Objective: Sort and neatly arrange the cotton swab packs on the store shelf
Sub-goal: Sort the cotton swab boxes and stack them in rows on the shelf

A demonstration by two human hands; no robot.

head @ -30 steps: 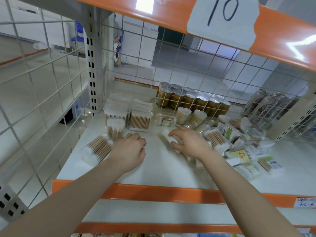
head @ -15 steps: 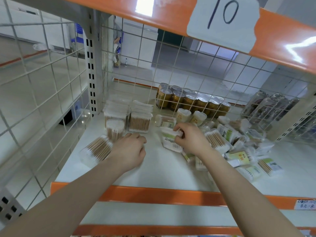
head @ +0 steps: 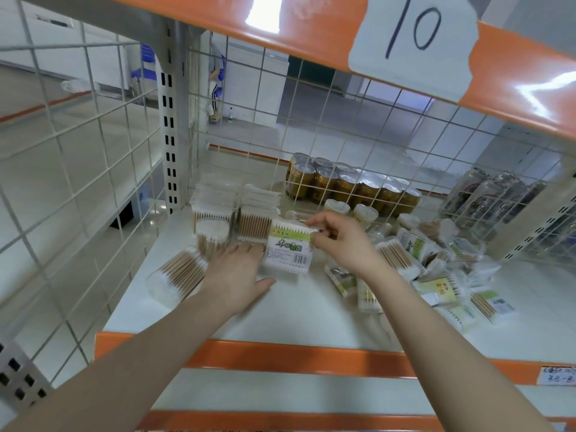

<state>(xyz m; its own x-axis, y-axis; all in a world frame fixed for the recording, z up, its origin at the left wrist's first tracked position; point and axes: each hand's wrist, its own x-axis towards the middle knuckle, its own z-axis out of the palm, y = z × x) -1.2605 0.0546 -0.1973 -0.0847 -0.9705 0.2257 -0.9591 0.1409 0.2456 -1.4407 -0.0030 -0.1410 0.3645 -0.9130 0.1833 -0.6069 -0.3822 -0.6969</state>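
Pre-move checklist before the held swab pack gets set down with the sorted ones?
1. Right hand grip on green-label pack: pinched at its top edge, ok.
2. Left hand flat on the shelf beside the pack, fingers straight: ok.
3. Sorted stacks at back left upright: ok.
4. Free spot right of the stacks: cannot tell, pack hides it.
5. Clear round tub lying on its side: not ok.
6. Loose pile on the right unsorted: not ok.

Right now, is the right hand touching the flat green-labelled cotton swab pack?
Touching. The head view shows the right hand pinching the top right corner of the flat green-labelled cotton swab pack, fingers curled over its edge.
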